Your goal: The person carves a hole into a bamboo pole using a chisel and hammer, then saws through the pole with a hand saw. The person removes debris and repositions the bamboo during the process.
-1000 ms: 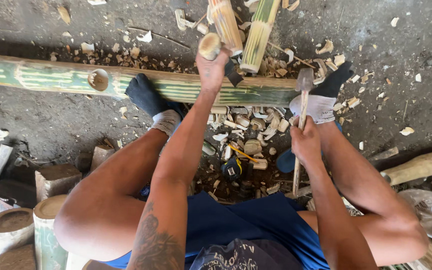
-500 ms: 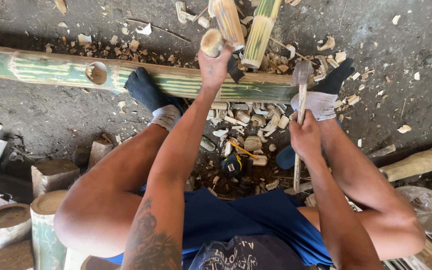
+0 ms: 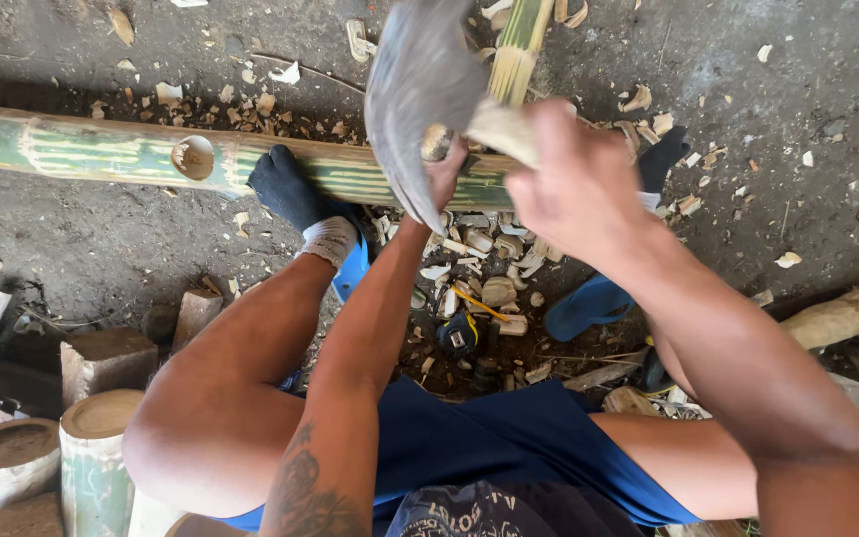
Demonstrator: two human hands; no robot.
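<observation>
Up close, two hands are at work. The right hand (image 3: pixel 574 179) is closed around the pale wooden handle of one hatchet (image 3: pixel 415 99), its grey blade raised near the camera. The left hand (image 3: pixel 444 169) is closed on a short bamboo piece (image 3: pixel 436 142), partly hidden behind that blade. Just beyond both hands lies one long green bamboo pole (image 3: pixel 82 149) with one round hole, pinned under two dark-socked feet. Below the hands, among chips, sits one tape measure (image 3: pixel 459 333). Far left of the left hand stand three cut bamboo sections (image 3: pixel 91 447).
</observation>
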